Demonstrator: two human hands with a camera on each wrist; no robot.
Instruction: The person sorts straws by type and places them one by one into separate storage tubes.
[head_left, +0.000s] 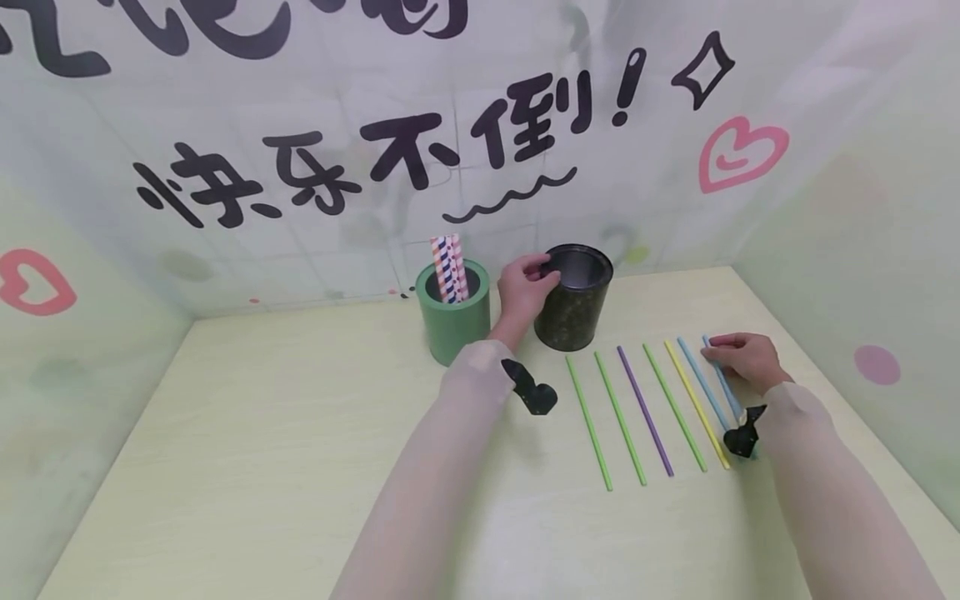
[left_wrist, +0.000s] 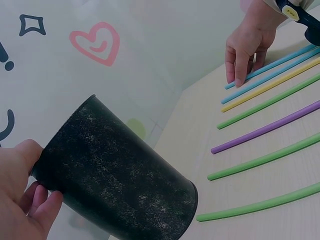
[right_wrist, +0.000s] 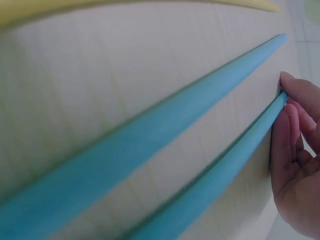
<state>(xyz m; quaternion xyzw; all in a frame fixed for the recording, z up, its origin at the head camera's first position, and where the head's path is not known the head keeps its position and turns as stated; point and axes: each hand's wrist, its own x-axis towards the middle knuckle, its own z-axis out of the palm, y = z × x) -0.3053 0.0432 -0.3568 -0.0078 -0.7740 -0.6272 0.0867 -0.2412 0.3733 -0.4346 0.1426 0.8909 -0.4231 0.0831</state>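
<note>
My left hand grips the rim of a dark, mottled black can, thumb and fingers at its left side. The can stands at the back of the table and its mouth faces up; its side fills much of the left wrist view. At the right, my right hand pinches the far end of the outermost blue straw between thumb and fingers. This straw lies along the tabletop beside a second blue straw. Part of its near end is hidden by the wrist camera.
Left of the blue straws lie a yellow straw, a purple straw and several green straws in a spaced row. A green cup holding patterned paper straws stands left of the can. Printed fabric walls border the table.
</note>
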